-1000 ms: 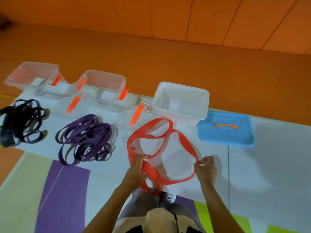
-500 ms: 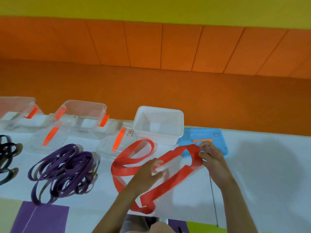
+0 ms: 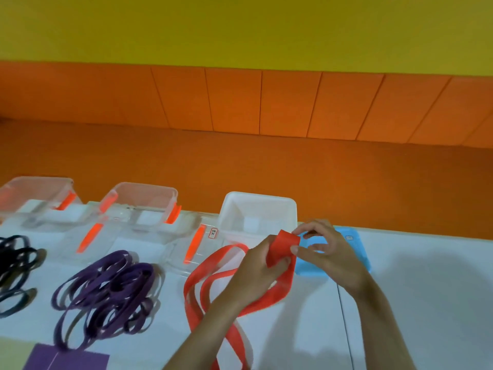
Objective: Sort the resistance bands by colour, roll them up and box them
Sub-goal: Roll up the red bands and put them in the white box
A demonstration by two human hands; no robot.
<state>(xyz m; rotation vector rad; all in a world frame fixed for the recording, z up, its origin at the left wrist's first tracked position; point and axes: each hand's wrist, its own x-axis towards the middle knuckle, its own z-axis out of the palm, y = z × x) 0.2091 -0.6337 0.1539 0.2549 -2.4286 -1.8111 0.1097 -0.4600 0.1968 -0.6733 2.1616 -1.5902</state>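
Here, over desk (image 3: 405, 289) before white box (image 3: 260, 196): left grip (image 3: 257, 269) clenched round folded end of red band (image 3: 283, 244), right grip (image 3: 329, 259) pinching its top edge. Roll barely begun. Risk: springy band slips pinch, uncoils; long loose tail on desk may twist, spoiling roll.

- The black bands (image 3: 13, 260) are cut by the left edge, so their number cannot be told.
- The leftmost clear box (image 3: 34, 193) also runs out at the left edge.
- The red band (image 3: 281, 247) passes behind the left hand (image 3: 256, 271) and its forearm, and its lower loop leaves at the bottom edge.
- The blue lid (image 3: 358, 249) is mostly hidden behind the right hand (image 3: 328, 252).
- The label (image 3: 213, 233) on a clear lid is too small to read.
- The purple mat (image 3: 66, 359) is cut by the bottom edge.
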